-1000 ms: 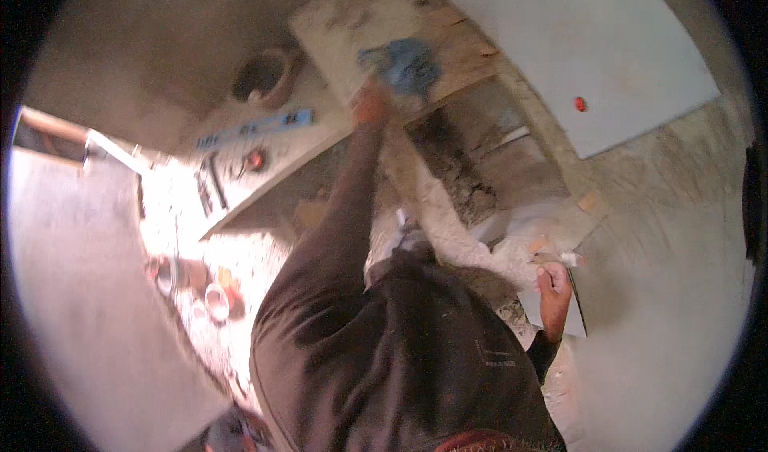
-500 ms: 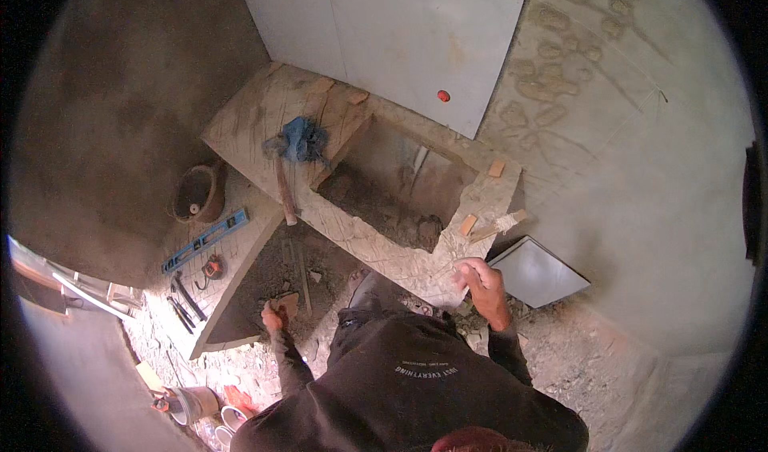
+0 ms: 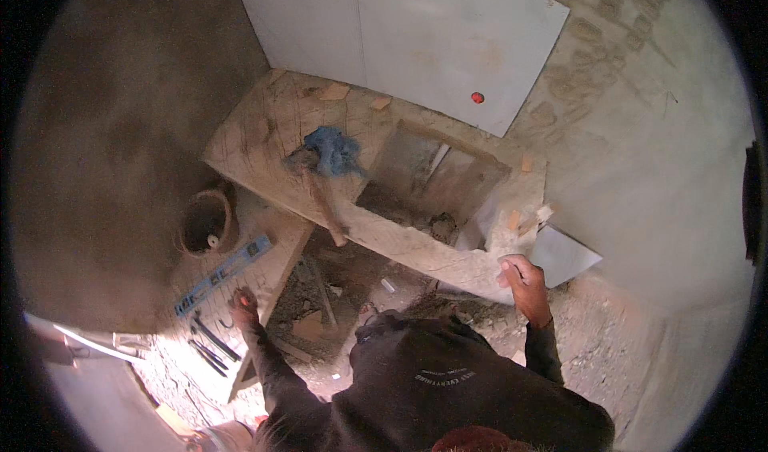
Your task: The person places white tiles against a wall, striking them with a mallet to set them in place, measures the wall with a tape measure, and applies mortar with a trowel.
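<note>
My left hand (image 3: 246,304) is over the lower ledge at the left, its fingers closed round an orange and black tape measure (image 3: 243,299), mostly hidden under them. A blue spirit level (image 3: 224,274) lies just beyond it, and dark hand tools (image 3: 210,351) lie nearer me. My right hand (image 3: 526,282) is at the near right corner of the rough concrete counter (image 3: 416,248), fingers curled together. Whatever it may hold is too small to make out. Small tile pieces (image 3: 514,219) lie just past it.
A hammer (image 3: 324,208) and a crumpled blue plastic bag (image 3: 332,150) lie left of the counter's rectangular opening (image 3: 432,180). Large pale tiles (image 3: 400,36) cover the back wall. A clay pot (image 3: 206,224) stands on the ledge. Another tile (image 3: 564,254) leans beyond my right hand. Rubble covers the floor.
My left hand has gone from the rubble below the ledge up onto the tape measure. My right hand remains at the counter corner. The whole view has shifted a little.
</note>
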The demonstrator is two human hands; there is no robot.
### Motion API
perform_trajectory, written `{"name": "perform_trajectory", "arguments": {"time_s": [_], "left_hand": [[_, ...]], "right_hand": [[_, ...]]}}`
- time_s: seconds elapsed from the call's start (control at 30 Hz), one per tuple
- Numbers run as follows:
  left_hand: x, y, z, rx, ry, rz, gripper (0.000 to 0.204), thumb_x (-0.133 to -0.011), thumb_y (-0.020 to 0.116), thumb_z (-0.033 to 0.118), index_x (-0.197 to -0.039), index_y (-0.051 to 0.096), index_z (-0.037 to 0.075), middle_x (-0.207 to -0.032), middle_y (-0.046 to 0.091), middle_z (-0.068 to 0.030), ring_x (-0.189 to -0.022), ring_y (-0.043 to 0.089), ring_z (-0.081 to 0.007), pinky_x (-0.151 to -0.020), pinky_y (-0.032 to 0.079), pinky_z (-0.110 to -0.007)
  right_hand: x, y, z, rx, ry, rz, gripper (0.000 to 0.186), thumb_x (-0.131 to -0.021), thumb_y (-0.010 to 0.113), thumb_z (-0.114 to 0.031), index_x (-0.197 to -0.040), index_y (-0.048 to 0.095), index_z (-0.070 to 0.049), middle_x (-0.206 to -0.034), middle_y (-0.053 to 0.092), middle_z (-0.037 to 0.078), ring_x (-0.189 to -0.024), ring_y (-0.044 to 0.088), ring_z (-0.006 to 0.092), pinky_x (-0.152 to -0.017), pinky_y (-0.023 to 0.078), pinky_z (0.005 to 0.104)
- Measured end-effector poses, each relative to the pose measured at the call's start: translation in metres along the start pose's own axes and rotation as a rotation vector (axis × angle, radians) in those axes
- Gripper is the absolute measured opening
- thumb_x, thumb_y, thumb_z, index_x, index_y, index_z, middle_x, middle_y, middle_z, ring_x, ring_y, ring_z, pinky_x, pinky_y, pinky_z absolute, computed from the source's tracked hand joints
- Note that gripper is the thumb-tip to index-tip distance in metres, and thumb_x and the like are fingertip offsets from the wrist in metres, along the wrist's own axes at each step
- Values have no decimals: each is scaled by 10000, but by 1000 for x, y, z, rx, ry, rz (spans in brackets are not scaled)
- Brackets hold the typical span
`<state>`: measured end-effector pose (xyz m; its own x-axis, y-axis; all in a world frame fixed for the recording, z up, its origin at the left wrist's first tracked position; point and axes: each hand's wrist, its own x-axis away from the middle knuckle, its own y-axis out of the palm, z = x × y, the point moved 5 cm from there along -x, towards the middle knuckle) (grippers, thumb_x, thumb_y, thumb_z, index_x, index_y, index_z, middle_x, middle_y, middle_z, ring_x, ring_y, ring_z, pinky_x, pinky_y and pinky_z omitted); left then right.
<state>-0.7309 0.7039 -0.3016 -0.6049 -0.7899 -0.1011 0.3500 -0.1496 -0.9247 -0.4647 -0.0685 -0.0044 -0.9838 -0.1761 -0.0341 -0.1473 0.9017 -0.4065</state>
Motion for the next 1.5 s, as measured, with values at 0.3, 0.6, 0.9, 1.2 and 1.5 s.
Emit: {"name": "perform_trajectory", "arguments": {"time_s": [0.3,0.6,0.9,1.2,1.5], "left_hand": [[-21,62,21,-445,-314,-660,815,-862,733,468,-1571,347,361,-1688,237,-61,-1550,179,-401,-1087,344,-744],[-8,52,1,-347,-175,-295,599,-905,714,394,-1331,529,15,-1236,623,-213,-1141,610,-358,-893,546,-463],[53,-71,245,1332,91,-587,528,-866,773,221,-1275,502,26,-1071,572,-80,-830,610,-182,-702,560,-319],[146,-150,516,1393,539,-1082,762,-950,696,456,-1493,379,24,-1515,426,-142,-1350,460,-260,-1149,357,-413],[247,-135,690,1417,538,-1391,311,-1013,651,163,-1269,502,68,-1211,555,-53,-1115,548,-142,-954,484,-325]], "right_hand": [[36,114,-76,292,138,-214,255,-1033,580,-258,-1100,685,-36,-903,719,159,-766,724,269,-724,547,382],[44,152,-85,358,57,-73,276,-1029,582,-300,-1096,682,-52,-949,723,161,-849,712,323,-781,539,417],[3,201,-144,185,-210,-399,323,-1012,617,-326,-1175,675,-54,-1022,699,168,-961,694,323,-854,538,423],[-18,187,-164,-17,-577,-179,978,-829,805,-496,-1545,318,-41,-1275,544,263,-1142,562,453,-999,462,501],[-7,17,-81,26,-545,208,1076,-723,912,-450,-1486,327,35,-1352,507,292,-1218,546,458,-1022,455,516]]}}
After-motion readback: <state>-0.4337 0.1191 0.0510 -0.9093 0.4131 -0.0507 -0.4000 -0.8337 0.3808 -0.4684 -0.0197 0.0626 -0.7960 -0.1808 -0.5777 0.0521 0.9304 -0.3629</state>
